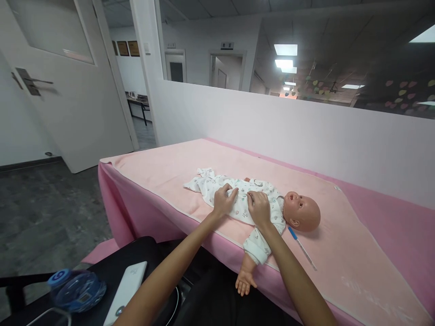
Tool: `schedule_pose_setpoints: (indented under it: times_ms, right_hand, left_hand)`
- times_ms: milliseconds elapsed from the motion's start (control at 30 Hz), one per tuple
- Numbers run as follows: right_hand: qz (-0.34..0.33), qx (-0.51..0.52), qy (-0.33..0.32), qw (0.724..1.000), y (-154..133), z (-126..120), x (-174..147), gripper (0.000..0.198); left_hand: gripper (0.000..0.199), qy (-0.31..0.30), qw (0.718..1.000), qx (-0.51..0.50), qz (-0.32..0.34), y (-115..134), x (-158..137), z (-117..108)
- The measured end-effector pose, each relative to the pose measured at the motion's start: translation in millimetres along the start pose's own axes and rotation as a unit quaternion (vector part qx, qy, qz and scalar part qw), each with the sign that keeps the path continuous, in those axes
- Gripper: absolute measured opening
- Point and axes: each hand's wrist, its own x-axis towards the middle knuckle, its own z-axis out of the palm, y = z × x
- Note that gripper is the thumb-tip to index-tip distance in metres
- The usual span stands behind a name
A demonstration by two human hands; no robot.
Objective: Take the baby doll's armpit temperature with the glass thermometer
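Head view: left hand (pixel 224 200) and right hand (pixel 258 206) curl against the white printed cloth garment (pixel 242 211); whether pinching, I cannot tell. The tan plastic doll (pixel 303 213) wearing it lies on the pink-draped counter (pixel 166 165).

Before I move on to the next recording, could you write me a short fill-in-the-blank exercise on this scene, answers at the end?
1. The doll lies on its ____.
2. Of the person's left hand and right hand, the ____ one is nearer the doll's head.
3. The end of the thin stick nearest that head is coloured ____.
4. The flat rectangular object beside the bottle is mostly ____.

Missing words: back; right; blue; white.
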Motion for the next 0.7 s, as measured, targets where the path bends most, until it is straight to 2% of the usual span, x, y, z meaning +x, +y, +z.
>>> schedule_pose_setpoints:
  times_ms: [100,200,267,367,467,700]
  right_hand:
    - [0.012,0.007,0.02,1.0,-0.1,-1.5,-0.2,0.017]
    - [0.025,0.0,0.026,0.999,-0.7,-2.6,-0.5,0.017]
    - [0.026,-0.008,0.022,0.999,-1.3,-3.0,-0.5,0.017]
    - [0.024,-0.018,0.015,0.999,-2.0,-3.2,-0.3,0.017]
    - [0.028,-0.031,0.014,0.999,-2.6,-3.4,-0.2,0.018]
    - [0.039,-0.058,0.009,0.997,-3.4,-4.6,-0.8,0.017]
  left_hand:
    - [0.014,0.042,0.998,0.031,0.025,-0.6,1.0,0.4]
    - [0.006,0.072,0.986,0.082,0.125,0.5,-0.6,0.4]
    - [0.007,0.047,0.978,0.091,0.181,2.4,-3.0,0.7]
    - [0.01,-0.023,0.972,0.076,0.223,4.8,-6.3,2.3]
    - [0.015,-0.077,0.971,0.052,0.222,4.8,-7.4,4.3]
    - [0.016,-0.115,0.965,0.078,0.221,6.7,-5.6,2.3]
